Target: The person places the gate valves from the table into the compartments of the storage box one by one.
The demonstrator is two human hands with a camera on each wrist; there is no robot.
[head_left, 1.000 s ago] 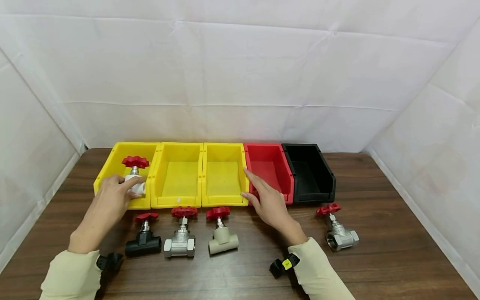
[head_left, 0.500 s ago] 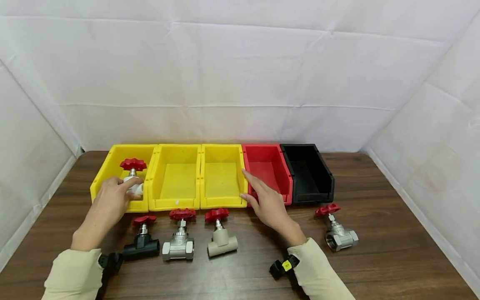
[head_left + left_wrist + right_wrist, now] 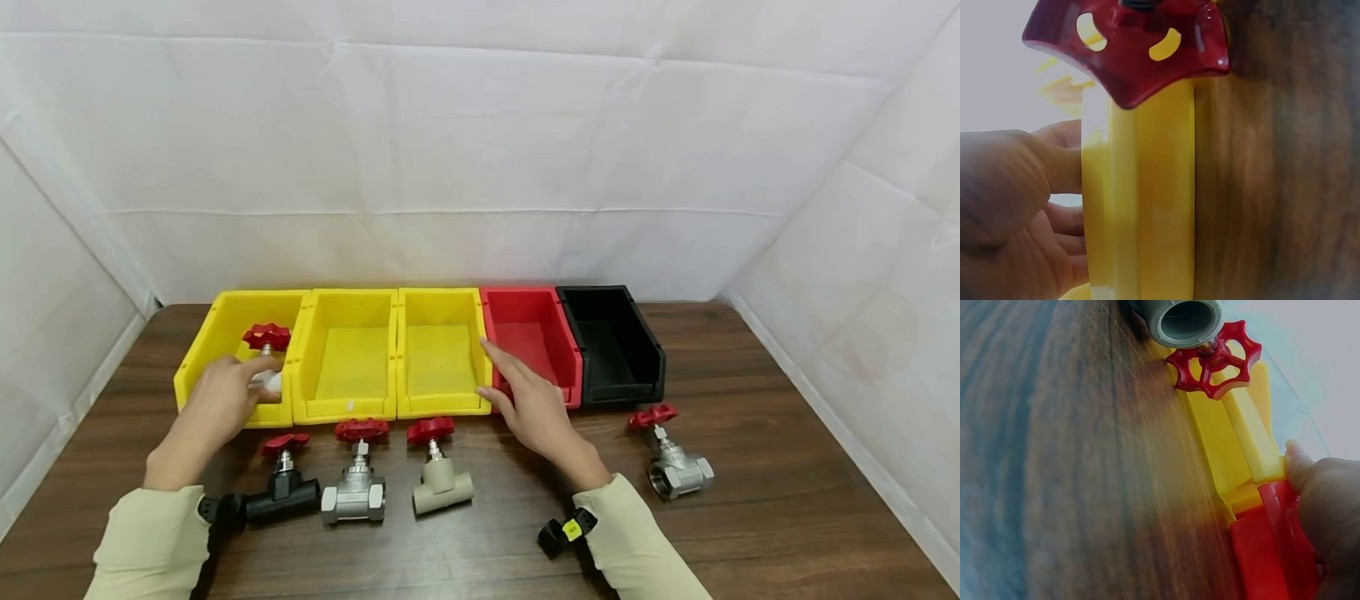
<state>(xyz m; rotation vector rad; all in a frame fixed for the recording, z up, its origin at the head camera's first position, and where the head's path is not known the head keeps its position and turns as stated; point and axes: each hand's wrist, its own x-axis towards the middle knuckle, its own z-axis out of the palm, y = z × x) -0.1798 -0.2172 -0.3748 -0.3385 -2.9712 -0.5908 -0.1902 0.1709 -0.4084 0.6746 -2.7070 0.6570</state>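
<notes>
White valve point(image 3: 268, 382) lower in leftmost bin point(image 3: 255, 304), left fingers point(image 3: 262, 364) tight round it, right fingers point(image 3: 501, 357) apart

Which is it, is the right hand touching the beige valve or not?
Apart. The head view shows brown tabletop between the right hand and the beige valve.

The left hand point(image 3: 216, 396) partly hides the white valve point(image 3: 270, 381).
</notes>
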